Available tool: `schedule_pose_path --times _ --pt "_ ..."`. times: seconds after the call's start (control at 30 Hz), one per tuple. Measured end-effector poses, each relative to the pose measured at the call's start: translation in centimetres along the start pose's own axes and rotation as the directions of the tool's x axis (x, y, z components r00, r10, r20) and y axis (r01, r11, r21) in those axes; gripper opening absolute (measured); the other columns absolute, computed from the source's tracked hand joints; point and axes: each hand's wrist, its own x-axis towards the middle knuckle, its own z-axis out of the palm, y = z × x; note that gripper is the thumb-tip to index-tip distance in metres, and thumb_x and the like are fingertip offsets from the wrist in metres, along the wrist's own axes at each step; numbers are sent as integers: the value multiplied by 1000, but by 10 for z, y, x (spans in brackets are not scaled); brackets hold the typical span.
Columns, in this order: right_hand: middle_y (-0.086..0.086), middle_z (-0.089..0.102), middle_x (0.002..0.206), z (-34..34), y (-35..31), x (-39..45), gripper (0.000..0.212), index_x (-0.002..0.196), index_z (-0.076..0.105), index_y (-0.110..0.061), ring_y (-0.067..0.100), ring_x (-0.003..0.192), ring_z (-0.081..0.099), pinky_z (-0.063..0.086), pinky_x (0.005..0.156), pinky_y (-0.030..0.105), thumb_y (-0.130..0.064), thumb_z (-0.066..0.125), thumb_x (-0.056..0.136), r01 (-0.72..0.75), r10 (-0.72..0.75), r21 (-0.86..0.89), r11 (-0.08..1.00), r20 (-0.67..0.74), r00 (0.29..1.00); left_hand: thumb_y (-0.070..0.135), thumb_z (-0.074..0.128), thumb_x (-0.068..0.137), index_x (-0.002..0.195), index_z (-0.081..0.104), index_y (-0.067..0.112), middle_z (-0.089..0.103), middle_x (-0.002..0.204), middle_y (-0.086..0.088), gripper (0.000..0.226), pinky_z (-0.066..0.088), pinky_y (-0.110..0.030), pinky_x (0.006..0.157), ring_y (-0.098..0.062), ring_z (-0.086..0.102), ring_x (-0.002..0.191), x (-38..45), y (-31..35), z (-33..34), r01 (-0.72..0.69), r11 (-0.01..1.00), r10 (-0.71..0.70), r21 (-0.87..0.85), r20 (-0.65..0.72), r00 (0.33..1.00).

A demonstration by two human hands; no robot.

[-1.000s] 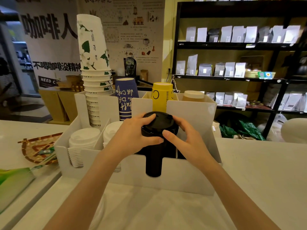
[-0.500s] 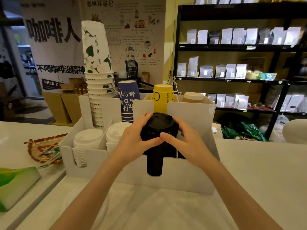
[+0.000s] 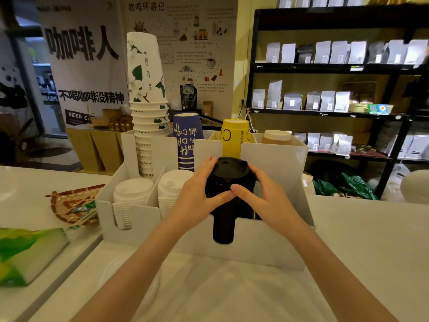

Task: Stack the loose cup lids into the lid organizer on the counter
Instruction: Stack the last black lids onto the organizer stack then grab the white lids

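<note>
On the white surface (image 3: 348,240), both hands cupped around the black lids (image 3: 228,180) stacked in the organizer (image 3: 267,247): left hand (image 3: 197,201) and right hand (image 3: 267,201) each in a closed grip on the stack. Beside, white lids (image 3: 132,189). Behind, paper cups (image 3: 148,101).

Hands: two, left (image 3: 199,196) and right (image 3: 267,201).
Organizer (image 3: 267,242): one, white.
Lid stacks in front compartments: three. Two white (image 3: 132,194) (image 3: 173,184), one black (image 3: 228,180). Lids per stack too tight to count.
Cup stacks behind: four. White with green leaves (image 3: 146,89), blue (image 3: 186,140), yellow (image 3: 234,135), tan (image 3: 276,137).
Woven tray (image 3: 67,205): one.
Green packet (image 3: 25,256): one.
Shelf unit (image 3: 336,68): one; pouches on it blurred, no exact count.
</note>
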Motion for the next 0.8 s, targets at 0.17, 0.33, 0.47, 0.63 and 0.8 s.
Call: schedule_pose_path --times 0.17,0.33,0.47,0.63,0.8 --pt "-11 47 134 2 3 0 54 129 37 -33 9 125 40 35 106 38 -55 47 81 38 -39 -161 986 -6 999 34 59 80 142 4 22 9 155 2 84 14 -25 113 -9 8 141 -4 -1 -1 -6 998 3 66 52 999" --pt "2 20 153 9 -9 -3 84 143 10 -18 17 141 13 18 116 44 -54 50 79 -32 10 -267 963 -81 997 32 54 84 141 3 25 8 154 7 78 14 -26 114 -5 8 140 -16 -3 -19 32 999 -37 37 148 988" --pt "0 21 152 29 -31 -15 77 142 15 -19 13 141 11 17 116 38 -48 52 81 131 -173 -304 944 -113 978 29 49 86 136 28 29 36 145 7 54 30 -25 106 -6 33 131 -40 -5 -42 88 984 -70 -155 120 990" --pt "-18 35 133 72 -44 -41 60 133 23 -38 -5 122 30 24 100 8 -43 54 82 211 -208 -85 974 46 977 23 48 87 110 55 26 66 99 11 24 47 -16 84 -1 61 97 -75 -17 -85 81 991 -89 -105 -82 993" --pt "-10 37 143 119 -32 -59 66 138 19 -37 2 126 36 33 108 29 -47 52 82 152 -137 -20 988 322 937 39 50 83 121 47 31 56 121 9 39 42 -29 97 -6 51 113 -120 -51 -108 216 975 -213 54 -52 976"
